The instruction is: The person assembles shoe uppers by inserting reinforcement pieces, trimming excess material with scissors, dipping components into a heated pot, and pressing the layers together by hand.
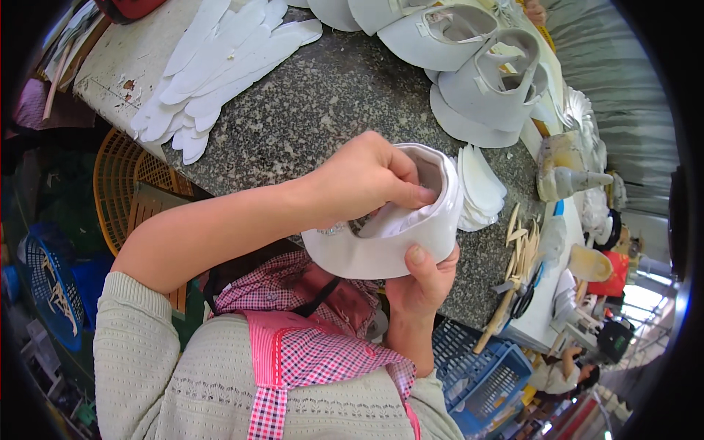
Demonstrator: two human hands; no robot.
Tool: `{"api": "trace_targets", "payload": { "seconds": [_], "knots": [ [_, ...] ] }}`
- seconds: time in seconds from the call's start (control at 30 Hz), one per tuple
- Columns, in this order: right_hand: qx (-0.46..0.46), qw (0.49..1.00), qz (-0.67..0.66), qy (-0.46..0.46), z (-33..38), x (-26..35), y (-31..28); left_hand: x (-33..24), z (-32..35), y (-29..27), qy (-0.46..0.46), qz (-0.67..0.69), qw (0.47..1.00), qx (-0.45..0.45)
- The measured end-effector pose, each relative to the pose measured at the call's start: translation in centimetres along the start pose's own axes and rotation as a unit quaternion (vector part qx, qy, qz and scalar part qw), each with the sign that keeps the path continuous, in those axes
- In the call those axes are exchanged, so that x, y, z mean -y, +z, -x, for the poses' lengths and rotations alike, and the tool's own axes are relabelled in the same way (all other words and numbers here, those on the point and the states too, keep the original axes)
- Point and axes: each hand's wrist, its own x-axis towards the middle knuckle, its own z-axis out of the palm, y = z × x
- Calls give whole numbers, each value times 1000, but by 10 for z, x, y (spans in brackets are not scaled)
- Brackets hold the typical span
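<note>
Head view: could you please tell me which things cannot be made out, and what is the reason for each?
All in the head view:
Most fingers of the right hand: hidden behind the glossy white shoe upper.
The shoe upper's inside: partly covered by the left hand.
The red, smooth object: cut off by the upper edge.
What the distant co-worker in a light top handles: too small to tell.
</note>
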Motion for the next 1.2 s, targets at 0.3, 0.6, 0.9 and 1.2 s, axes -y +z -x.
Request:
{"api": "trace_targets", "payload": {
  "seconds": [0.3, 0.6, 0.9, 1.2],
  "knots": [
    [-46, 992, -52, -102, 0, -5, 2, 9, 30, 10, 391, -336, 833, -199],
    [-73, 984, 66, -149, 9, -10, -2, 21, 33, 19, 371, -250, 877, -173],
    [-20, 849, 478, -225, 27, 26, -61, -19, 31, -5, 146, -188, 959, 157],
    [278, 856, 423, -106, -24, 69, -20, -38, 22, -12, 145, -251, 914, 283]
  ]
}}
